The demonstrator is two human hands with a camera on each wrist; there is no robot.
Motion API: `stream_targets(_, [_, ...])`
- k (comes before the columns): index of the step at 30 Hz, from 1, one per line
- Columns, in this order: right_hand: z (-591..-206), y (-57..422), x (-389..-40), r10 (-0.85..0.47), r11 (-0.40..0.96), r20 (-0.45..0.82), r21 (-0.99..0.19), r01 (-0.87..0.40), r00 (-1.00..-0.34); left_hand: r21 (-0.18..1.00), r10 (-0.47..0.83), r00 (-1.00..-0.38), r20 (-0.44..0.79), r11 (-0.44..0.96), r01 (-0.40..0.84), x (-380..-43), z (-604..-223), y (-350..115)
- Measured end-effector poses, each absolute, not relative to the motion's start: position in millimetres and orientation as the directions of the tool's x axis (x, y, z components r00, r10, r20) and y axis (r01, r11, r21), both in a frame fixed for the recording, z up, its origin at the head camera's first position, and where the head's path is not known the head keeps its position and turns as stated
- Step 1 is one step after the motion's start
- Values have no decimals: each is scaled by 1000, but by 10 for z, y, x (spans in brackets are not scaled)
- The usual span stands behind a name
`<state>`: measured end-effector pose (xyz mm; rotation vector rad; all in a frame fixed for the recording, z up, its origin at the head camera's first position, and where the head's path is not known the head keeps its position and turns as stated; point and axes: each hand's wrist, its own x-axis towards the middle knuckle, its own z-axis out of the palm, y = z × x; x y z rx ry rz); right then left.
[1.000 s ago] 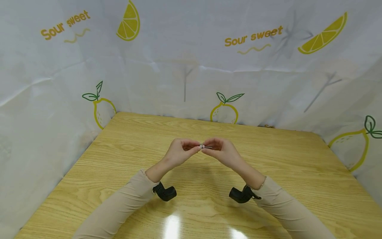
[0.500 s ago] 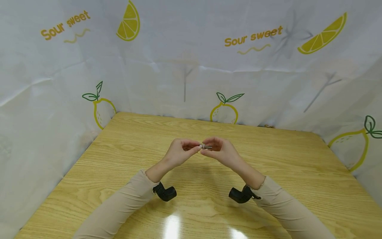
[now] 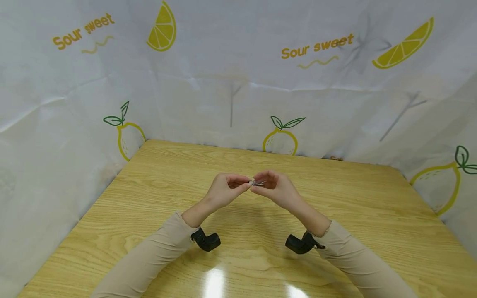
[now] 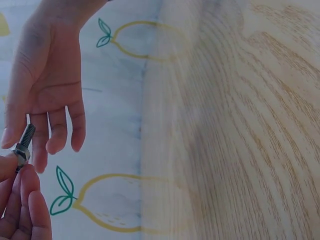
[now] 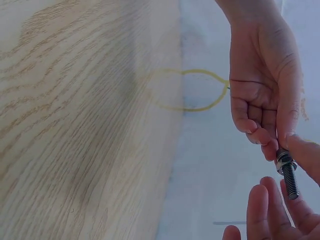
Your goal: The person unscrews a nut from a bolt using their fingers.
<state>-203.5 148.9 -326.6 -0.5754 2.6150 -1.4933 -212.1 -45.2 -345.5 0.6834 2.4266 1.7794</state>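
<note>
My left hand [image 3: 222, 192] pinches one end of a small metal bolt [image 3: 260, 184] between thumb and fingertips, in front of me above the table. The threaded shank points right, toward my right hand [image 3: 280, 193]. A shiny hex nut [image 5: 285, 168] sits on the bolt close to the left fingertips. My right hand's thumb and fingers are spread around the shank, with a gap to it. In the left wrist view the bolt [image 4: 28, 136] rises from the left fingers, the right hand's fingers hanging relaxed beside it.
The wood-grain table [image 3: 149, 231] spreads beneath both hands. A white curtain [image 3: 208, 103] printed with lemons encloses its back and sides. Black wrist mounts [image 3: 206, 241] hang below each sleeve cuff.
The right thumb and fingers have shifted slightly at the nut, parting a little more than a second ago. The left hand keeps its place with the bolt.
</note>
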Motion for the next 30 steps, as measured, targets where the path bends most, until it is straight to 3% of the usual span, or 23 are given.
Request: stream_targets(30, [-3294, 1460, -2042, -375, 448, 103, -850, -278, -921, 916, 385, -895, 227, 227, 330, -2129, -3477, -469])
